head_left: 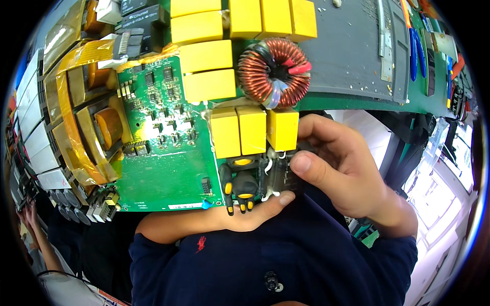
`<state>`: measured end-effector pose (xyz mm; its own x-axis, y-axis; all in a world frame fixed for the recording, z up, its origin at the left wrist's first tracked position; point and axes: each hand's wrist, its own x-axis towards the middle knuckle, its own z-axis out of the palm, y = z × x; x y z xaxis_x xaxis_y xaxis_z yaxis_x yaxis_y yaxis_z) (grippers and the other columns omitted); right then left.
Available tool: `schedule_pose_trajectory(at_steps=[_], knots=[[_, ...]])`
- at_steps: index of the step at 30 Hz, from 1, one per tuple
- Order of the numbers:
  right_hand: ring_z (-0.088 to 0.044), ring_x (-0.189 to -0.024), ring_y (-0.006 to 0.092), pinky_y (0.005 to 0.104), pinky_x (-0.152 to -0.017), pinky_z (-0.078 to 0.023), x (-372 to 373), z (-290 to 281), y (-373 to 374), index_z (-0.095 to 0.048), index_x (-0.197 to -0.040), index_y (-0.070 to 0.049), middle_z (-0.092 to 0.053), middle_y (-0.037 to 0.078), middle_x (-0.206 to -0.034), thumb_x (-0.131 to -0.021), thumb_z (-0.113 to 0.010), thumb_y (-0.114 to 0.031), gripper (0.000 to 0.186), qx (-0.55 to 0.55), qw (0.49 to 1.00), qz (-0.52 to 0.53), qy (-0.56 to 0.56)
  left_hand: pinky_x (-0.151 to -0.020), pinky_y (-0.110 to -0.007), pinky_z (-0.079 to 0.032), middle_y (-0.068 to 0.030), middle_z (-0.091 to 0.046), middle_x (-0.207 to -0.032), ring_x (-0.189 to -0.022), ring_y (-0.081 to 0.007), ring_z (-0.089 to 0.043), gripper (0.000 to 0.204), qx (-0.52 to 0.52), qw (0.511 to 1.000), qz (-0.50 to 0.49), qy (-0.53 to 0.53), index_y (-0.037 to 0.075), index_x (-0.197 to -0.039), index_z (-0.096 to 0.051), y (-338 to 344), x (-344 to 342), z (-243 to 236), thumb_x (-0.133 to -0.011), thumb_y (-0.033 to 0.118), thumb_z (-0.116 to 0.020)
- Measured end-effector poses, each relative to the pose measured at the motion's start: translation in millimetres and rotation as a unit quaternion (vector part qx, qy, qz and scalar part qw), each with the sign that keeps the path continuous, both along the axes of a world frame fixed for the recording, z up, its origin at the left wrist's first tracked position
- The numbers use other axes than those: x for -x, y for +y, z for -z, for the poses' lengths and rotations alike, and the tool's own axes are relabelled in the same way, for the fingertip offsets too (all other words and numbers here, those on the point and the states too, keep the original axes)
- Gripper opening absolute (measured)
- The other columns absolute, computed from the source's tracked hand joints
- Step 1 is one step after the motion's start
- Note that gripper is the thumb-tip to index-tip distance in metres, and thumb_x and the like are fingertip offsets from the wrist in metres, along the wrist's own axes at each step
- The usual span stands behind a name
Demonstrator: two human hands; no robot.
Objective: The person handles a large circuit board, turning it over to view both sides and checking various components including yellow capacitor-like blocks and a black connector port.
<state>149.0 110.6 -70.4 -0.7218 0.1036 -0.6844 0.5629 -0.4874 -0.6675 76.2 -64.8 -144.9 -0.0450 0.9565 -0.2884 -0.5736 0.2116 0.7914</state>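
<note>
Two bare hands stand at the near right part of a green circuit board (161, 186), on which we take the copper coil (252, 79) as our landmark. The board spreads leftward from the coil and toward us. Our right hand (347, 171) lies nearer than the coil and to its right: the forefinger passes behind the rightmost of three yellow blocks (252, 132), and the thumb rests at the side of a dark block (279, 176) just nearer than these. Thumb and forefinger are spread apart; with the other fingers hidden, we cannot tell whether this hand is clamped on anything. Our left hand (252, 217) lies nearer to us than the coil, along the board's near edge, its thumb pointing right; its fingers are hidden, so we cannot tell whether they grip. We see the two hands apart from each other.

Between the coil and the left hand we note the three yellow blocks, side by side, then black parts with yellow ends (245, 182). Well left of the coil runs amber tape (65, 102); nearer than the coil and to its left sits a small blue disc (206, 204). Right of the coil we find a grey panel (347, 46) with pale scraps.
</note>
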Motion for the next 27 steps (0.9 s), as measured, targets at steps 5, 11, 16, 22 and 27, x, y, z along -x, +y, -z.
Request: schedule_pose_trajectory(at_steps=[5, 11, 16, 22, 27], knots=[[-0.052, -0.098, 0.0087, 0.0238, -0.088, -0.041, 2.1, -3.2, -0.9, -0.049, -0.115, 0.005, -0.057, 0.006, -0.106, -0.092, -0.058, -0.013, 0.031, 0.019, 1.0, 0.002, -0.011, -0.078, -0.031, -0.053, -0.0079, -0.065, -0.1, -0.091, -0.0182, -0.063, 0.025, -0.002, 0.999, 0.039, -0.014, 0.001, -0.107, -0.059, -1.7, -1.5, 4.1, -0.086, 0.015, -0.064], [-0.053, -0.098, 0.0093, 0.0238, -0.087, -0.042, 1.8, -1.5, -4.1, -0.048, -0.117, 0.006, -0.058, 0.008, -0.105, -0.092, -0.057, -0.01, 0.031, -0.018, 0.999, 0.019, 0.038, -0.082, -0.029, -0.053, -0.0082, -0.065, -0.109, -0.1, -0.0166, -0.062, 0.028, -0.015, 0.997, 0.068, 0.042, -0.001, -0.112, -0.059, -2.6, 1.1, 1.8, -0.091, 0.018, -0.059], [-0.053, -0.101, 0.0119, 0.0254, -0.089, -0.042, -1.5, 0.9, 3.6, -0.048, -0.118, 0.006, -0.058, 0.009, -0.106, -0.09, -0.059, -0.005, 0.032, -0.081, 0.994, -0.07, 0.031, -0.082, -0.028, -0.053, -0.0085, -0.065, -0.109, -0.099, -0.0166, -0.062, 0.029, -0.016, 0.997, 0.059, 0.037, -0.001, -0.112, -0.059, -1.3, 3.3, 2.9, -0.09, 0.018, -0.059], [-0.053, -0.108, 0.0156, 0.0286, -0.095, -0.039, -0.9, 0.2, 11.1, -0.047, -0.123, 0.008, -0.057, 0.01, -0.111, -0.085, -0.061, 0.0, 0.042, -0.035, 0.996, -0.085, 0.014, -0.082, -0.028, -0.053, -0.0089, -0.065, -0.109, -0.099, -0.0166, -0.063, 0.029, -0.028, 0.997, 0.054, 0.042, -0.001, -0.112, -0.059, -2.2, -1.7, 4.8, -0.09, 0.017, -0.06], [-0.053, -0.112, 0.0191, 0.0315, -0.099, -0.038, 0.5, -3.8, 9.6, -0.044, -0.127, 0.009, -0.057, 0.013, -0.116, -0.083, -0.062, 0.002, 0.048, -0.027, 0.998, -0.053, -0.025, -0.082, -0.028, -0.052, -0.0092, -0.065, -0.109, -0.099, -0.0166, -0.063, 0.029, -0.042, 0.997, 0.044, 0.052, -0.001, -0.112, -0.059, -1.6, -7.6, 6.3, -0.089, 0.017, -0.061]])
